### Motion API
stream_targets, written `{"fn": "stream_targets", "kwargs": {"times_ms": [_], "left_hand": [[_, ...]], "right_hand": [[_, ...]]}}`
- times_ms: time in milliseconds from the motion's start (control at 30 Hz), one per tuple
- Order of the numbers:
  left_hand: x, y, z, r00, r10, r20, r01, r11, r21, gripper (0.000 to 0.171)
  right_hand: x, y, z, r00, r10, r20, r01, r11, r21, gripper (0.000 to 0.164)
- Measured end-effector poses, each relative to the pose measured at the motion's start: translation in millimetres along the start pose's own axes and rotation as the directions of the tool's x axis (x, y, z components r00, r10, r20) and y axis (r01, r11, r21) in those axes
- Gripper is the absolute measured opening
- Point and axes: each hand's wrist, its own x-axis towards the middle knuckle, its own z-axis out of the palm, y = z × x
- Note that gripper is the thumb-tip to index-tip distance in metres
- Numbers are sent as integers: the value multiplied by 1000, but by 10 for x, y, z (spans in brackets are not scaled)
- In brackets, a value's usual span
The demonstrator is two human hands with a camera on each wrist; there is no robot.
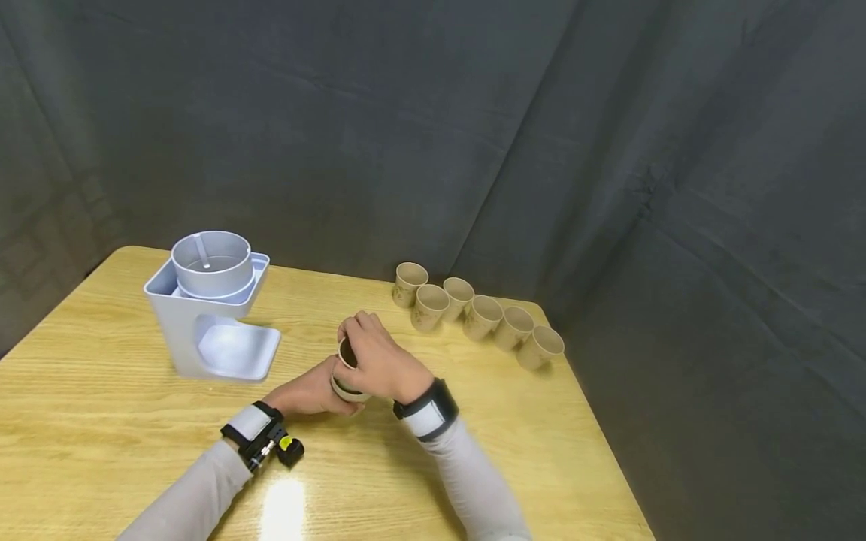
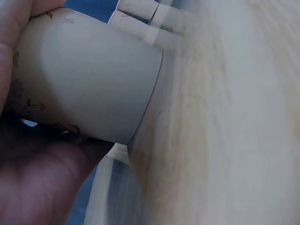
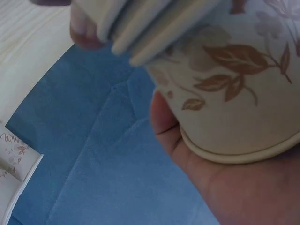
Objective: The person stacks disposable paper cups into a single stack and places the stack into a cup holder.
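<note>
Stack of floral cups [image 3: 225,117], nested: mid-worktop [image 1: 365,496], well in from left and right edges. Left hand [image 1: 314,388]: gripping its lower part. Right hand [image 1: 381,366]: gripping its upper part. Cups [image 1: 482,319], 6, upright: far right corner. White appliance [image 1: 177,330], 1: near far left corner.

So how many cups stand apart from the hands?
6, left to right at the table's far right: back cup, front cup, back cup, three cups stepping nearer. Nested ones may be hidden.

The table [image 1: 325,481] looks like smooth, glossy wood; on it, matt paper cups [image 1: 482,319] and a smooth plastic stand [image 1: 196,312]; behind it, matt cloth [image 1: 338,150].
</note>
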Motion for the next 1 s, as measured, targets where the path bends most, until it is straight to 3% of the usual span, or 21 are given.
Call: {"fn": "stream_targets", "kwargs": {"times_ms": [167, 333, 767, 900, 1000], "left_hand": [[-1, -10, -8, 999, 54, 4, -54, 996, 68, 55], [-1, -33, -3, 996, 90, 7, -90, 988, 127, 51], [-7, -59, -15, 999, 35, -8, -33, 987, 159, 49], [-14, -53, -22, 999, 44, 3, -44, 990, 137, 47], [-8, -53, -12, 999, 52, 8, -52, 993, 105, 47]], "right_hand": [[15, -41, 83, 995, 38, 87, -37, 999, -19, 29], [12, -72, 173, 988, 53, 145, -43, 997, -71, 30], [37, -76, 259, 992, 46, 116, -30, 990, -137, 25], [58, -45, 229, 988, 32, 148, -19, 996, -88, 25], [80, 48, 176, 985, -6, 170, 1, 1000, 28, 21]]}}
